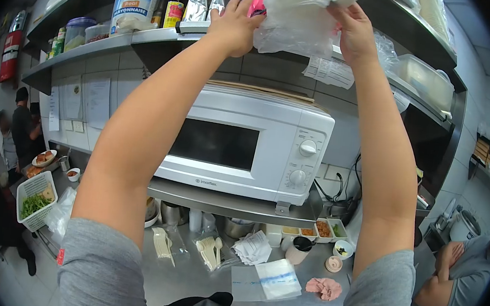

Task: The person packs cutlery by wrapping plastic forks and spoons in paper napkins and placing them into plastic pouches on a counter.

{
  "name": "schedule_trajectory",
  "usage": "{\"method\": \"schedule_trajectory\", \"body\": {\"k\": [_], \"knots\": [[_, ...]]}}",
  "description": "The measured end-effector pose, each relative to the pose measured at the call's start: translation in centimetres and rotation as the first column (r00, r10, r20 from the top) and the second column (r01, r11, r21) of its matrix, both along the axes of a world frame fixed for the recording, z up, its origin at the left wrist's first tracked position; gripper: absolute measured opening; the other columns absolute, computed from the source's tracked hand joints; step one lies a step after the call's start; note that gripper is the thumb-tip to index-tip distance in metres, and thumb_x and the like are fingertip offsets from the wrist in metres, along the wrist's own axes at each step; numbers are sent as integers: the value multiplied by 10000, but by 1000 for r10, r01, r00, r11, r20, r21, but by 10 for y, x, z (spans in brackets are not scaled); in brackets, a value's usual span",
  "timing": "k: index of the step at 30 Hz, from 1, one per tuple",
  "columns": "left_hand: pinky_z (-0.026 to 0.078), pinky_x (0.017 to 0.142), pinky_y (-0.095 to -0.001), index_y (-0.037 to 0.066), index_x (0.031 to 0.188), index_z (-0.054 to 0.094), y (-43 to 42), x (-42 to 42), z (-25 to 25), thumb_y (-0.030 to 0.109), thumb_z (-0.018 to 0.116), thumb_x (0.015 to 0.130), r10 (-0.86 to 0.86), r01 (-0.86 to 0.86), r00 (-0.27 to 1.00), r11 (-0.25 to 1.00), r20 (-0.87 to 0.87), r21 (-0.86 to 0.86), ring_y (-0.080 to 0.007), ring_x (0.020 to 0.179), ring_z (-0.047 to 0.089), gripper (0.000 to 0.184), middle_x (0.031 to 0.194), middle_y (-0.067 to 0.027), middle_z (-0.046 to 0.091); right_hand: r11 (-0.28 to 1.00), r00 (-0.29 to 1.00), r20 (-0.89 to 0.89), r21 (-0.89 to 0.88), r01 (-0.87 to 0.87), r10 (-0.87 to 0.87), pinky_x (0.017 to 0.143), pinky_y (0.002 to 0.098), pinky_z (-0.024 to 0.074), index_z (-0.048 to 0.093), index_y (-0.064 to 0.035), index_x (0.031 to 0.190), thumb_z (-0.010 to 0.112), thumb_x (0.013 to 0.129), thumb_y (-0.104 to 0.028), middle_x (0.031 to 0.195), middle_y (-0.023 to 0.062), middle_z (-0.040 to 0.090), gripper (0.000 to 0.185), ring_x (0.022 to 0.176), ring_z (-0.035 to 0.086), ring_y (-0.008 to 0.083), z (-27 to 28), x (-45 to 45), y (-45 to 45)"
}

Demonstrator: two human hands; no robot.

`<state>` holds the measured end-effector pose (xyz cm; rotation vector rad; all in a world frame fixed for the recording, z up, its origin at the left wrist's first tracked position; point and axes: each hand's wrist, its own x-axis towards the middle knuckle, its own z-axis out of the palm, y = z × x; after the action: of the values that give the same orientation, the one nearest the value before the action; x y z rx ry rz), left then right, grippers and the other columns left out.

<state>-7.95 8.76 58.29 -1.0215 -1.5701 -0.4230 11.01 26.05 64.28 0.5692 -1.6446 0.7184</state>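
Both my arms reach up to the metal shelf above the microwave. My right hand point(356, 35) is closed, pinching a bunch of thin white plastic bags point(299, 19) that hangs in front of the shelf. My left hand point(233, 27) is at the shelf edge with its fingers apart, beside a small pink item point(257, 5). Whether it touches that item I cannot tell. Just behind the left hand stand silver foil pouches point(198, 1). A printed paper point(329, 71) hangs from the shelf edge below the bags.
A white microwave point(239, 146) sits on a lower shelf. On the steel counter point(184, 289) lie plastic cutlery point(208, 251), white sheets point(279, 279) and a pink cloth point(324, 288). A mayonnaise tub point(135, 7) stands up left. One person point(451, 279) is close at right; others stand far left.
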Motion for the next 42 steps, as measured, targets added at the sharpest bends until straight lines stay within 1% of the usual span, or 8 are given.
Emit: {"method": "schedule_trajectory", "body": {"k": [8, 13, 16, 20, 21, 28, 37, 42], "knots": [[300, 1025, -546, 282, 1328, 485, -18, 7, -13, 103, 653, 729, -247, 248, 953, 969, -174, -17, -362, 1359, 269, 647, 1480, -149, 243, 936, 915, -199, 120, -332, 350, 928, 343, 421, 569, -31, 1179, 641, 874, -117, 1143, 29, 622, 325, 1104, 552, 167, 3, 25, -74], [318, 1069, -387, 115, 1342, 438, -56, 27, -39, 156, 617, 811, -978, 971, 134, 162, 158, 176, -274, 1332, 336, 562, 1408, -145, 378, 990, 943, 302, -38, -136, 141, 765, 279, 536, 585, -18, 1134, 672, 856, -129, 983, 51, 660, 312, 882, 646, 121, -2, 80, -76], [332, 1063, -399, 32, 1369, 378, -68, 34, -96, 460, 543, 913, -690, 746, -630, -410, 357, 525, -216, 1247, 446, 647, 1349, -116, 463, 994, 834, 552, 92, -51, -9, 756, 253, 534, 613, -11, 1098, 715, 823, -157, 989, 75, 664, 327, 863, 646, 124, -58, 91, -101], [289, 1099, -425, 36, 1459, 220, -82, 69, -212, 896, 361, 654, -352, 621, -774, -255, 527, 741, -269, 1353, 335, 1187, 1478, -140, 318, 976, 698, 690, -206, -65, 192, 759, 283, 542, 575, 8, 1134, 714, 816, -136, 988, 104, 661, 375, 859, 647, 147, -166, 75, -131], [275, 1106, -448, 50, 1483, 138, -60, 62, -251, 959, 314, 569, 385, -35, -892, -582, 238, 812, -288, 1375, 297, 1301, 1496, -139, 285, 951, 702, 676, -309, -6, 224, 762, 292, 543, 559, 16, 1147, 704, 820, -123, 996, 115, 657, 385, 861, 647, 155, -194, 67, -134], [335, 1070, -486, 85, 1475, 152, -115, 77, -447, 882, 470, 617, -42, 26, -999, -81, 23, 996, -271, 1354, 339, 1213, 1483, -116, 294, 419, 878, 254, -905, 68, 405, 895, 356, 509, 456, 18, 1236, 576, 867, 12, 1192, 156, 575, 388, 1046, 600, 246, -447, 21, -117], [461, 961, -366, 14, 1263, 472, -150, 75, -598, 0, 700, 753, -412, 74, -854, 509, 318, 858, -221, 1105, 569, 559, 1179, -101, 587, -401, 539, -282, -909, 113, 793, 1049, 437, 385, 404, -25, 1342, 566, 923, -161, 1337, 118, 496, 469, 1246, 473, 274, -663, 42, -184], [429, 979, -341, 25, 1303, 426, -168, 69, -596, 38, 758, 711, -344, 358, -704, 584, 622, 728, -193, 1134, 529, 679, 1175, -84, 577, 194, 424, 340, -916, 350, 840, 963, 357, 444, 453, 21, 1274, 692, 806, -67, 1223, 133, 568, 532, 1126, 555, 239, -659, 32, -175]]}}
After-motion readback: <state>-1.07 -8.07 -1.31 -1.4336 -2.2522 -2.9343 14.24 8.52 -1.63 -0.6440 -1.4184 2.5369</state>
